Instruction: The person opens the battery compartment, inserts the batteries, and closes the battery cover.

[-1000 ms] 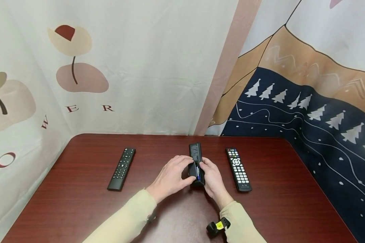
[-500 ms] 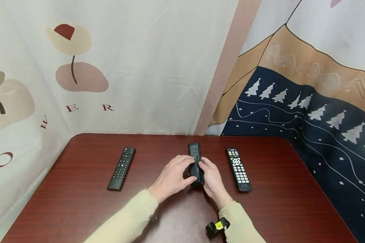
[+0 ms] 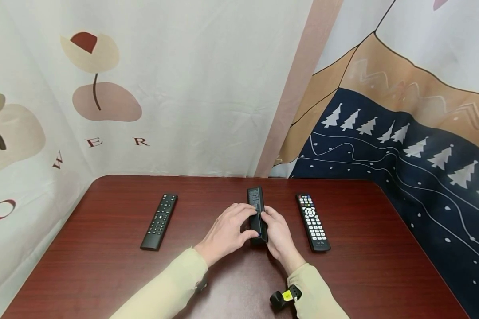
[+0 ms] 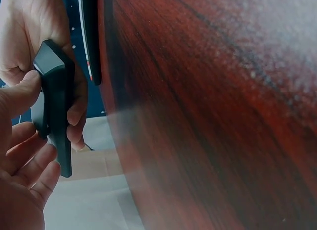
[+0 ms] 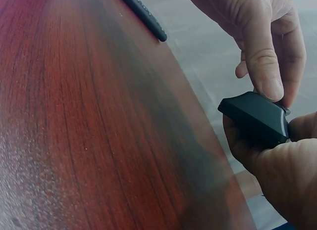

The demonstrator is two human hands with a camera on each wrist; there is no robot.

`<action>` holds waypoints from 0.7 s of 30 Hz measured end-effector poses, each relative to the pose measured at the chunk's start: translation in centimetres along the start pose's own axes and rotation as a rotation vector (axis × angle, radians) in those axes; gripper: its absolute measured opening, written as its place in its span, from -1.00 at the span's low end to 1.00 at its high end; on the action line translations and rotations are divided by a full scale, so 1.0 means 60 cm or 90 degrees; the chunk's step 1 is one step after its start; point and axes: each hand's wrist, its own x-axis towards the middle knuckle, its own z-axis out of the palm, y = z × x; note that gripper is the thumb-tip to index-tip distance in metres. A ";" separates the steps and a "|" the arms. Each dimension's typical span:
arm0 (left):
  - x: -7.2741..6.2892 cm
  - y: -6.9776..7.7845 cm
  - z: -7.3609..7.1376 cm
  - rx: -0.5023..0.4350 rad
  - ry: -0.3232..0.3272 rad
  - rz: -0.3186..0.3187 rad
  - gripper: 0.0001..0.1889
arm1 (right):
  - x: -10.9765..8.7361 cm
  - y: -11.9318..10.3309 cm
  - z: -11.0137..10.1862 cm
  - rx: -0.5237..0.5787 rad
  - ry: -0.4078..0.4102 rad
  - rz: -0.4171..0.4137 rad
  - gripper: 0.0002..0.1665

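A black remote control is held back side up, raised off the table, with printed text on its far end. My right hand grips it from the right, fingers wrapped beneath it in the left wrist view. My left hand pinches the black battery cover by its ends, thumb at the near end and fingertips at the other. The cover lies over the remote's battery compartment, slightly tilted to its back in the left wrist view. Whether it is latched cannot be seen. Batteries are hidden now.
One black remote lies buttons up on the left of the reddish-brown table. Another, with white buttons, lies just right of my right hand. A printed curtain hangs behind the table's far edge.
The battery cover has come down over the open compartment, and the blue battery seen a second ago is covered. The held remote and both hands have barely shifted.
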 end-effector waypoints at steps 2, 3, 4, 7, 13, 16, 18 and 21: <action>0.000 0.000 0.000 0.002 0.004 0.008 -0.51 | 0.000 0.000 0.000 0.004 0.000 -0.001 -0.53; 0.000 -0.001 0.001 0.004 0.006 0.010 -0.52 | 0.000 0.000 0.000 0.005 0.000 -0.002 -0.53; 0.000 -0.001 0.001 0.005 0.008 0.014 -0.53 | 0.000 0.001 -0.001 0.005 0.000 -0.003 -0.53; 0.000 -0.001 0.002 0.006 0.013 0.021 -0.55 | 0.001 0.002 -0.001 0.008 -0.003 -0.005 -0.53; 0.000 0.001 0.003 0.002 0.015 0.028 -0.56 | 0.003 0.003 -0.003 0.004 -0.005 -0.008 -0.53; 0.000 0.001 0.003 0.000 0.015 0.029 -0.56 | 0.002 0.002 -0.003 0.003 -0.004 -0.008 -0.52; 0.000 0.001 0.003 -0.001 0.015 0.029 -0.56 | 0.002 0.002 -0.003 0.001 -0.003 -0.008 -0.52; 0.000 0.002 0.004 0.000 0.015 0.033 -0.55 | 0.001 0.002 -0.003 0.001 -0.003 -0.007 -0.52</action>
